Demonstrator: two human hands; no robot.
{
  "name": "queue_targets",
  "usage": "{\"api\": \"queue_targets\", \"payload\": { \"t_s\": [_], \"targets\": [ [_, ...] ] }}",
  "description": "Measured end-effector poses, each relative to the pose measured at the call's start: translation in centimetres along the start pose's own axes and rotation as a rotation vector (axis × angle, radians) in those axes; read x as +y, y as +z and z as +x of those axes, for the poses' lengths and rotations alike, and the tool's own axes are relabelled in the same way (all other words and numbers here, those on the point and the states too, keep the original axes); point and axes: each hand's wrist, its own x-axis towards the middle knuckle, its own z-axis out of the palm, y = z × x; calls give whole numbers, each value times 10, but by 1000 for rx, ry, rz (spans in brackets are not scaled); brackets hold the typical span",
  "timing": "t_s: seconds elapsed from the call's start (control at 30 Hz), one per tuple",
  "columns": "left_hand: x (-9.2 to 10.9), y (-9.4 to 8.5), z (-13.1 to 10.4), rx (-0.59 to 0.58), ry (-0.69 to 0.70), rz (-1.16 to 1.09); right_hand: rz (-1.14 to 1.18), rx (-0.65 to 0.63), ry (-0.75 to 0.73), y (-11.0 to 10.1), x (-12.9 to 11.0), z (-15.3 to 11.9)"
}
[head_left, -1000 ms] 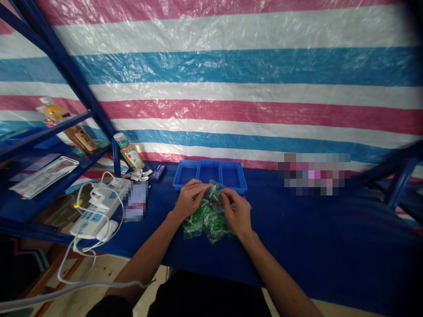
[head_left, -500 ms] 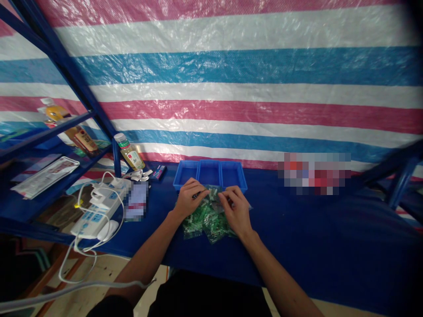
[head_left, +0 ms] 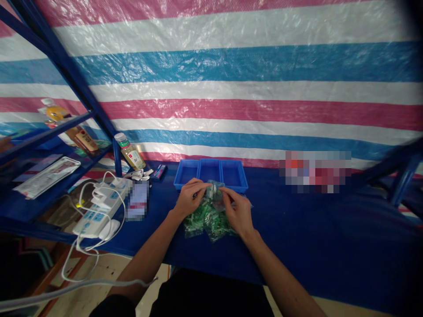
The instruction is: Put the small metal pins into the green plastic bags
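Observation:
Between my hands is a small clear plastic bag [head_left: 215, 188] with pale pieces inside. My left hand [head_left: 191, 197] pinches its left edge between thumb and fingers. On the other side my right hand [head_left: 238, 211] grips the right edge in the same way. Below the hands lies a pile of clear bags with green contents [head_left: 211, 220]; what the green pieces are is too small to tell. Just behind the hands stands a blue tray with three compartments [head_left: 243, 176].
On the left lie a white power strip [head_left: 95, 215] with tangled cables, a phone [head_left: 137, 201] and a small dark box [head_left: 159, 172]. A bottle [head_left: 130, 152] stands by the blue frame post. A blurred patch [head_left: 317, 171] sits at the right back, before the striped sheet [head_left: 231, 110].
Both hands have come slightly closer together, and the small bag's top edge has risen between them. The pile and the tray stay in place.

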Motion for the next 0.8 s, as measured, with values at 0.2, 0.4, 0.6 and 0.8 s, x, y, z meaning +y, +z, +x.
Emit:
{"api": "queue_targets", "payload": {
  "t_s": [0.2, 0.4, 0.6, 0.8],
  "targets": [
    [-3, 1, -1, 7, -10, 13, -9, 15, -14, -1, 1, 1],
    [-1, 1, -1, 4, -9, 30, -16, 32, -42, -2, -7, 3],
    [2, 1, 1, -10, 11, -1, 52, 2, 71, 5, 3, 0],
    [-2, 2, -2, 30, -9, 44, -38, 37, -29, 1, -1, 4]
  ]
}}
